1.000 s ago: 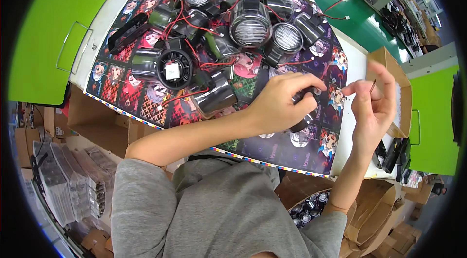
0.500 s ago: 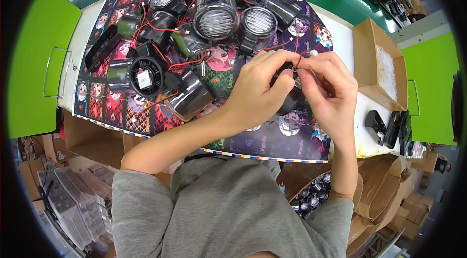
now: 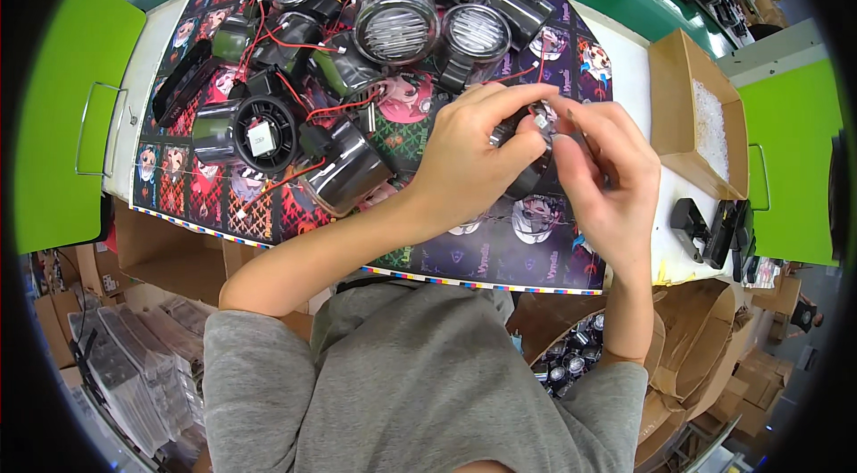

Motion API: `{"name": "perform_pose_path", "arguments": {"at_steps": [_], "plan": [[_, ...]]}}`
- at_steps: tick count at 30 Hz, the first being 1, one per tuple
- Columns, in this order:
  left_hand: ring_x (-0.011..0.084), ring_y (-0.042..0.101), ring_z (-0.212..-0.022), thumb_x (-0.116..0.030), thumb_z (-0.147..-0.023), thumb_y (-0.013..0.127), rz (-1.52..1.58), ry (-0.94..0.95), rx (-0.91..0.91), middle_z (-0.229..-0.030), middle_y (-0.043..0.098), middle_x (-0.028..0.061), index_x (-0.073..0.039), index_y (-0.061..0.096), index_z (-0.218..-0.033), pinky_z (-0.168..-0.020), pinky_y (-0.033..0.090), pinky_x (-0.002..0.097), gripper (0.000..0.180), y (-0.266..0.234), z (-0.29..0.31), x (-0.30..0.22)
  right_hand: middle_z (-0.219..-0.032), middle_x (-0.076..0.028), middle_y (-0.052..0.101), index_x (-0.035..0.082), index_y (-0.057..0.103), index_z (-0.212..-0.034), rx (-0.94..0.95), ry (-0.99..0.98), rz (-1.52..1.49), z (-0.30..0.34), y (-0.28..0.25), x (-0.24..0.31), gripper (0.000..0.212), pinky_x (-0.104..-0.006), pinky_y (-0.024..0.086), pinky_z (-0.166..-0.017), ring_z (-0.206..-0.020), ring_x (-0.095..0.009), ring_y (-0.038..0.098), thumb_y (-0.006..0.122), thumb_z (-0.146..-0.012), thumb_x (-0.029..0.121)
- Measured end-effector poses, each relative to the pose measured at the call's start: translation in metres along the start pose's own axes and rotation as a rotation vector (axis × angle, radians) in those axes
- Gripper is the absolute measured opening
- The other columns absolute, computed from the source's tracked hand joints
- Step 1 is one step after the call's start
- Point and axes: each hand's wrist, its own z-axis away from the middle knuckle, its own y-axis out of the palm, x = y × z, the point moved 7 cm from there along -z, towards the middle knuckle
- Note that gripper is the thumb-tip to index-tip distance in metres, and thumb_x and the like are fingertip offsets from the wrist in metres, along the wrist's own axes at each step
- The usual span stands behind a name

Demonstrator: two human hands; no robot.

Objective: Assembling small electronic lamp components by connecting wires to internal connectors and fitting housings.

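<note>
My left hand is wrapped around a black cylindrical lamp, holding it above the right part of the table; fingers cover much of it. At the lamp's top a small white wire connector shows between my fingertips. My right hand is closed in a pinch at that connector, its thumb and forefinger close to my left thumb. Further left, several similar lamps lie in a heap with red and black leads; one round ribbed clear lens faces up, and an open-ended housing shows a white part inside.
A printed sheet covers the white table. On the right stand a cardboard box of white granules and several black plastic parts. Below the table edge, an open carton sits beside a bin of small lamps. Green panels flank both sides.
The white connector, earlier above my right fingers on a red lead, now shows lower, between both hands' fingertips. My right thumb and fingers have shifted slightly; my left hand keeps its grip on the lamp.
</note>
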Motion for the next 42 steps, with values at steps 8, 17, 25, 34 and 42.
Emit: {"name": "perform_pose_path", "arguments": {"at_steps": [8, 17, 25, 34, 42], "plan": [[0.0221, 0.054, -0.073, 0.001, -0.072, 0.053, -0.241, 0.208, -0.086, -0.085, 0.06, 0.0124, -0.002, 0.06, -0.111, -0.065, 0.044, 0.0295, 0.04, -0.001, 0.004, -0.02, -0.076, -0.011, 0.054, -0.001, 0.059, -0.111, 0.033, -0.086, 0.263, 0.016, 0.005, 0.017, 0.04, -0.0332, 0.046, -0.054, -0.059, -0.025, 0.055, 0.059, -0.072, -0.01], [0.0238, 0.053, -0.074, 0.0, -0.071, 0.054, -0.257, 0.244, -0.107, -0.086, 0.06, 0.0126, -0.003, 0.06, -0.112, -0.066, 0.044, 0.0309, 0.042, -0.003, 0.007, -0.025, -0.066, -0.009, 0.052, 0.001, 0.06, -0.11, -0.062, -0.069, 0.249, 0.019, 0.004, 0.019, 0.041, -0.0305, 0.043, -0.047, -0.052, -0.02, 0.052, 0.06, -0.071, -0.011], [0.0254, 0.053, -0.075, -0.001, -0.071, 0.055, -0.277, 0.221, -0.089, -0.088, 0.059, 0.0121, -0.003, 0.06, -0.11, -0.066, 0.044, 0.0316, 0.039, -0.004, 0.005, -0.023, -0.061, -0.008, 0.05, 0.002, 0.06, -0.112, -0.107, -0.07, 0.196, 0.024, 0.007, 0.016, 0.042, -0.0304, 0.043, -0.046, -0.048, -0.019, 0.05, 0.061, -0.072, -0.01], [0.025, 0.055, -0.077, -0.002, -0.071, 0.06, -0.318, 0.273, -0.153, -0.089, 0.06, 0.011, -0.006, 0.061, -0.11, -0.066, 0.045, 0.0316, 0.039, -0.002, 0.008, -0.027, -0.063, -0.007, 0.051, 0.002, 0.06, -0.112, -0.151, -0.085, 0.278, 0.027, 0.008, 0.019, 0.042, -0.0301, 0.043, -0.046, -0.049, -0.018, 0.051, 0.061, -0.071, -0.009], [0.0243, 0.056, -0.076, -0.004, -0.067, 0.064, -0.348, 0.256, -0.157, -0.086, 0.061, 0.0086, -0.008, 0.064, -0.103, -0.065, 0.046, 0.0316, 0.036, -0.004, 0.006, -0.025, -0.07, -0.007, 0.058, 0.004, 0.063, -0.109, -0.22, -0.024, 0.389, 0.031, 0.016, 0.017, 0.043, -0.027, 0.045, -0.053, -0.056, -0.015, 0.053, 0.059, -0.069, -0.012]]}}
